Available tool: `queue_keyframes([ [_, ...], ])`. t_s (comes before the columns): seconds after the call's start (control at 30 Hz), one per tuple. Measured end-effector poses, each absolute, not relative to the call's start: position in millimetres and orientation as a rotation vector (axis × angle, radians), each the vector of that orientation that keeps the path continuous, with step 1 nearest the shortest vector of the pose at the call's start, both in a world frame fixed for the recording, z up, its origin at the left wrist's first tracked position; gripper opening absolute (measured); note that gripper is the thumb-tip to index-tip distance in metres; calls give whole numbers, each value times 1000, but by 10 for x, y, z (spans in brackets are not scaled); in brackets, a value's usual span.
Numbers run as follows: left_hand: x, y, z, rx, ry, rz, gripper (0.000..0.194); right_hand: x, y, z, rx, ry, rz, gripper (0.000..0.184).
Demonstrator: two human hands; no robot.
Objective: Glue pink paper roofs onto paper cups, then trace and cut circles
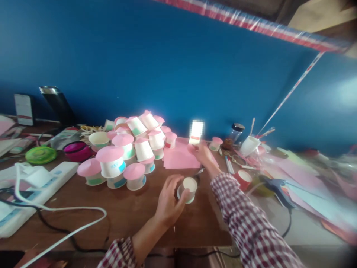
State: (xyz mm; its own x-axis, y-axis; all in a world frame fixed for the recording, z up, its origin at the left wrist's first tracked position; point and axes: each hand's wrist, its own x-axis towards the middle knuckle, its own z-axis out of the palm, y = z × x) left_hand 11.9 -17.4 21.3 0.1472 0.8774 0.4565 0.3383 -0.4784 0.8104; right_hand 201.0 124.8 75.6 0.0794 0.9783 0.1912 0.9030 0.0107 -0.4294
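Note:
A white paper cup (190, 185) stands upside down on the brown table in front of me. My left hand (172, 199) is closed around its left side, thumb across the front. Farther off, my right hand (201, 152) reaches over the pink paper sheets (178, 158). Its fingers are drawn together near a small pink patch, and what they hold is too blurred to name. To the left, a heap of paper cups (143, 150) rises against the wall, many upturned with pink paper cones (110, 154) on top.
A lit phone (196, 132) leans by the blue wall. A power strip (41, 193) and white cable (92, 209) lie left. At right are a red cup (243, 179), a glue gun (280, 191), scissors (237, 158), a white cup (250, 145) with sticks, and loose papers.

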Motion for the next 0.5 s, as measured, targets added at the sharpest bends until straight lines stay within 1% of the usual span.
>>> queue_keyframes([
  [0.07, 98, -111, 323, 1766, 1159, 1396, 26, 1998, 1122, 856, -1797, -1854, 254, 34],
  [0.1, 90, -81, 390, 1675, 1157, 1426, 24, 1975, 1034, 913, -1725, -1856, 267, 35],
  [0.17, 87, -34, 537, 1459, 1135, 1450, 24, 1897, 811, 1027, -1552, -1851, 312, 33],
  [0.27, 121, -18, 762, 1199, 992, 1437, 31, 1736, 415, 1173, -1279, -1805, 434, 32],
  [0.33, 160, -38, 887, 1078, 838, 1413, 32, 1643, 174, 1244, -1250, -1801, 425, 29],
  [0.43, 198, -78, 1010, 929, 671, 1336, 24, 1592, -78, 1316, -1248, -1804, 405, 25],
  [0.5, 195, -97, 1051, 856, 643, 1287, 20, 1632, -162, 1341, -1193, -1822, 504, 26],
])
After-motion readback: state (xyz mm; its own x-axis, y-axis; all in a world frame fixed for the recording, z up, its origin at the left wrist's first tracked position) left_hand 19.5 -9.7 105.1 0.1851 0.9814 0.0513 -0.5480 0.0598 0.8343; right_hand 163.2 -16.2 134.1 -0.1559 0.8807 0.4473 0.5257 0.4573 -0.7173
